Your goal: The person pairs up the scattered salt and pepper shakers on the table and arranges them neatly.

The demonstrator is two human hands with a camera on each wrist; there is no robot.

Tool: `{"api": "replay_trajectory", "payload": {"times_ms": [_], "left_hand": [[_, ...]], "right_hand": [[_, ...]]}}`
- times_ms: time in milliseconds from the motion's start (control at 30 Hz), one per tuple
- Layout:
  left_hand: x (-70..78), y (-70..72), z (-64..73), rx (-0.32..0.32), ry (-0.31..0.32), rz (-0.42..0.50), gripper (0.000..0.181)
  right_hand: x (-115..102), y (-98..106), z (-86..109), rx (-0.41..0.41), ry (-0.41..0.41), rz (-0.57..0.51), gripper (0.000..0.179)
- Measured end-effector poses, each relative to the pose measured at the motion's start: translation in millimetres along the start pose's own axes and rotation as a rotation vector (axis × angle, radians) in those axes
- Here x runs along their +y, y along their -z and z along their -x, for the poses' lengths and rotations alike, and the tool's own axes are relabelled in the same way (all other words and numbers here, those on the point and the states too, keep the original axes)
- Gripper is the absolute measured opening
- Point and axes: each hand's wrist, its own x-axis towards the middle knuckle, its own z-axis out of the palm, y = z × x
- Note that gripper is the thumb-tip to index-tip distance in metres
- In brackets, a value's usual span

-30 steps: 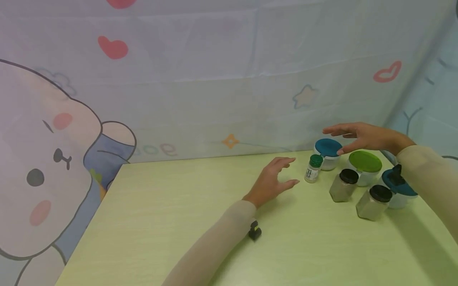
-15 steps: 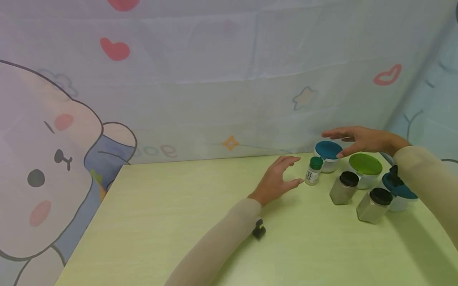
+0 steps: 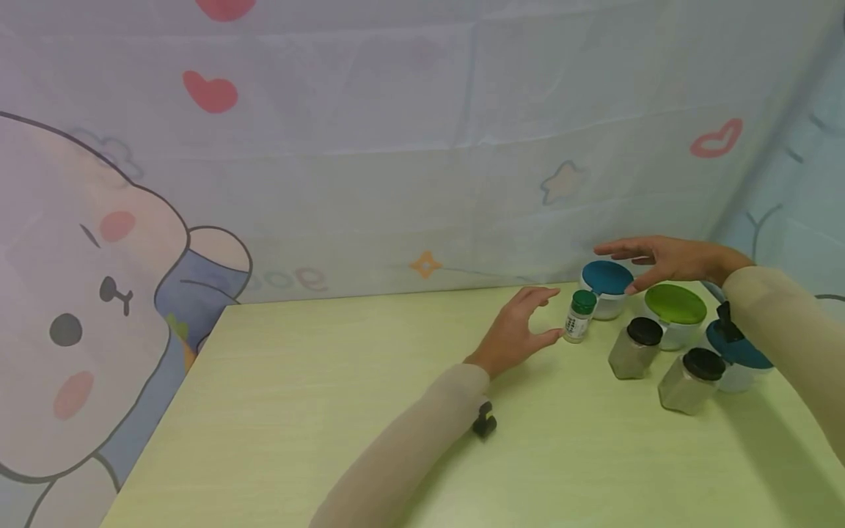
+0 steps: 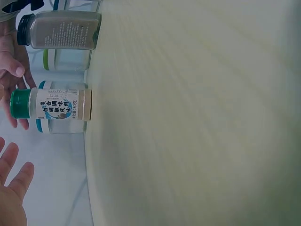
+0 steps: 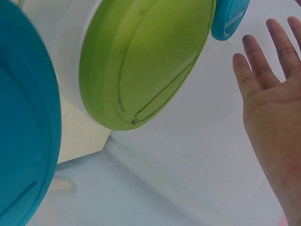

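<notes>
My left hand (image 3: pixel 515 334) is just left of a small shaker bottle with a green cap (image 3: pixel 577 323), thumb and fingers spread, the thumb tip right at the bottle's side. In the left wrist view the white printed label of that bottle (image 4: pixel 59 104) shows, and the bottle stands upright on the table. My right hand (image 3: pixel 673 258) hovers with extended fingers over a blue-lidded container (image 3: pixel 607 277) and beside a green-lidded one (image 3: pixel 675 304). The right wrist view shows the right palm (image 5: pixel 277 108) holding nothing.
Two glass jars with black caps, one nearer (image 3: pixel 690 381) and one farther (image 3: pixel 635 348), stand in front of the containers. A second blue-lidded container (image 3: pixel 736 348) sits under the right sleeve. A printed cloth (image 3: pixel 396 147) hangs behind the table (image 3: pixel 297 403).
The left hand has moved slightly right, closer to the green-capped bottle. The right hand stays nearly in place over the containers.
</notes>
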Motion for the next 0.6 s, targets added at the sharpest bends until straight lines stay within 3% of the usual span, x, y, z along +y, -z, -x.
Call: {"api": "replay_trajectory", "payload": {"times_ms": [600], "left_hand": [[4.5, -6.3, -7.0, -0.015, 0.001, -0.006, 0.064]], "right_hand": [[8.3, 0.7, -5.3, -0.041, -0.038, -0.001, 0.082]]}}
